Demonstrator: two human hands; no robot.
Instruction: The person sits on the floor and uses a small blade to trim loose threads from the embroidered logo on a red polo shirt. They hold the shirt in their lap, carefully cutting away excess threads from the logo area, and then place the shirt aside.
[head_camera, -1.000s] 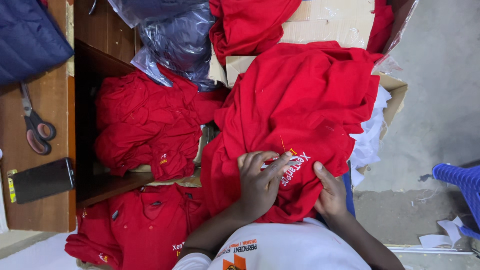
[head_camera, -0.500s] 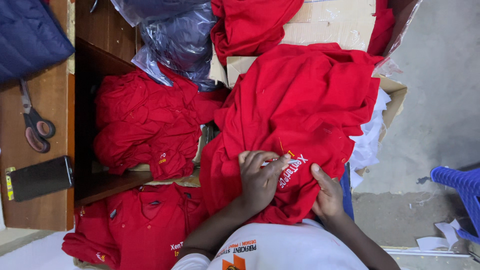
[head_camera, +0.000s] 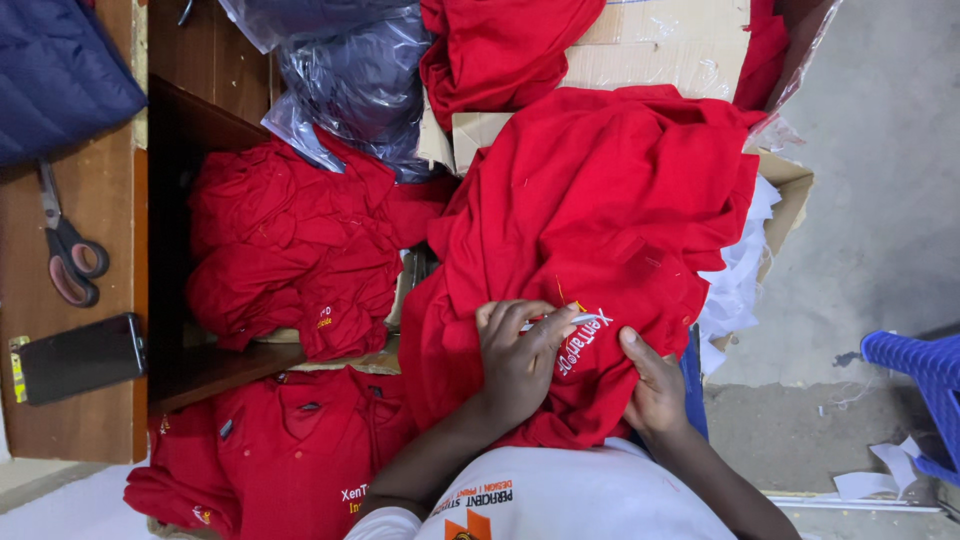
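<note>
Left hand (head_camera: 518, 362) curled over the red shirt (head_camera: 600, 230) on the lap, fingers bent around a small silvery tool (head_camera: 562, 321) resting on the white embroidered patch; tool mostly hidden by the fingers, kind hard to make out. Right hand (head_camera: 652, 390) pinching the shirt's fabric just beside the patch, thumb pressed on top, remaining fingers tucked under the cloth and out of sight. Shirt heaped across a cardboard box (head_camera: 790, 190), its lower edge buried under both hands. Second pile of red shirts (head_camera: 290, 250) stuffed in the dark wooden shelf to one side, a third (head_camera: 270, 450) lower down, partly cut off by the frame edge. Scissors (head_camera: 65, 250) and a dark phone (head_camera: 80, 357) flat on the wooden top. Blue basket (head_camera: 915, 385) cropped at the frame edge. Plastic bags (head_camera: 350, 70) above, contents unclear.
</note>
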